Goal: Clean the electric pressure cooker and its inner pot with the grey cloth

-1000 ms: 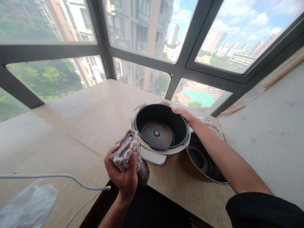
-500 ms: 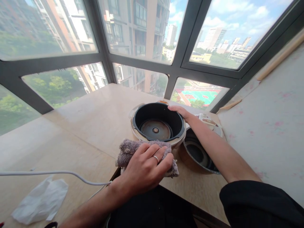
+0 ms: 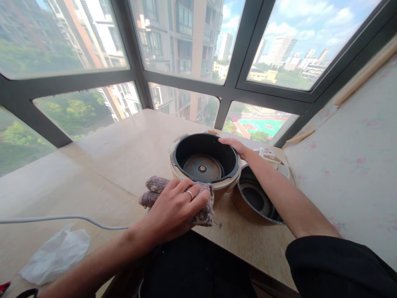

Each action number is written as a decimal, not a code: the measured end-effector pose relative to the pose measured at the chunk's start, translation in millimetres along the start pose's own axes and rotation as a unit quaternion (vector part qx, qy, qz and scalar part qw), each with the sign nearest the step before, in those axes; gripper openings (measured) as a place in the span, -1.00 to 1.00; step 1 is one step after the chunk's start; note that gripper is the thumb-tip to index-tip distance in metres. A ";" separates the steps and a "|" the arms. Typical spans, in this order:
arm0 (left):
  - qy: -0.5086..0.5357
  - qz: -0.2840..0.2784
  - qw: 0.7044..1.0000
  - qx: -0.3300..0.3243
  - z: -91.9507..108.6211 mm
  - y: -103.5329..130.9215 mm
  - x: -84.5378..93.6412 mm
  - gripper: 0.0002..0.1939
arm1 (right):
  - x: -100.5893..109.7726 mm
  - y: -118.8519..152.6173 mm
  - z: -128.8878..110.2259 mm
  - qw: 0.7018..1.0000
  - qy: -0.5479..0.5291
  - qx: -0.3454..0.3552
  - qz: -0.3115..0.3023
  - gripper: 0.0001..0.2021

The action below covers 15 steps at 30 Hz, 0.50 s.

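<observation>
An electric cooker body with a pale outer rim and a dark, hollow inside stands on the sill. My left hand, with a ring on one finger, presses a folded greyish-purple cloth against the cooker's front side. Its fingers are closed over the cloth. At the cooker's right rim, my right hand grips the edge; the far fingers are hidden behind the wall. A dark inner pot sits just right of the cooker, partly covered by my right forearm.
Behind the pot lies a pale cooker lid near the papered wall. On the left a white cord runs across the stone sill, with crumpled white tissue below it. Window frames bound the far side.
My left hand and the cloth have slid left and slightly up along the cooker's front. The right hand stays on the rim. Small dark crumbs now show on the sill.
</observation>
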State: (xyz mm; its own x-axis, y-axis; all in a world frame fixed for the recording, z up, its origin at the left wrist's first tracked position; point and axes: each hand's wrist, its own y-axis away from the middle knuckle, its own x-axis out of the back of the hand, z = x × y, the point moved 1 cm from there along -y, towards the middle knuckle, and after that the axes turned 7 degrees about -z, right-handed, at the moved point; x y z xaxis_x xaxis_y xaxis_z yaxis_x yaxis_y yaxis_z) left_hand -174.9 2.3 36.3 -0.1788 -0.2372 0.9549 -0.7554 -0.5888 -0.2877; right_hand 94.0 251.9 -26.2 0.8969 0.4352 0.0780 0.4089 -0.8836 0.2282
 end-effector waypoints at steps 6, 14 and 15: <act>0.019 -0.085 0.996 0.026 -41.3 17.9 15.2 -0.47 | 2.7 -2.8 2.0 1.000 -0.007 0.000 -0.027 -0.69; 0.046 -0.008 0.993 0.111 -88.9 33.7 -3.9 -0.50 | -2.8 4.3 -1.9 1.000 0.001 -0.002 0.005 -0.70; 0.070 0.019 0.988 0.134 -90.8 37.1 -12.6 -0.49 | -3.2 5.0 -2.2 1.000 0.000 0.000 0.007 -0.71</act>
State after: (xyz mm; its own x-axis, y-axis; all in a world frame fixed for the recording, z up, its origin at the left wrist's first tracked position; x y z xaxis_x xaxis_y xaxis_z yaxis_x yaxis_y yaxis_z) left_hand -257.9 53.6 20.4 -0.3028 -0.1645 0.9387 -0.5552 -0.7702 -0.3140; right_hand 92.8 246.5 -23.2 0.9023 0.4233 0.0820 0.3967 -0.8895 0.2267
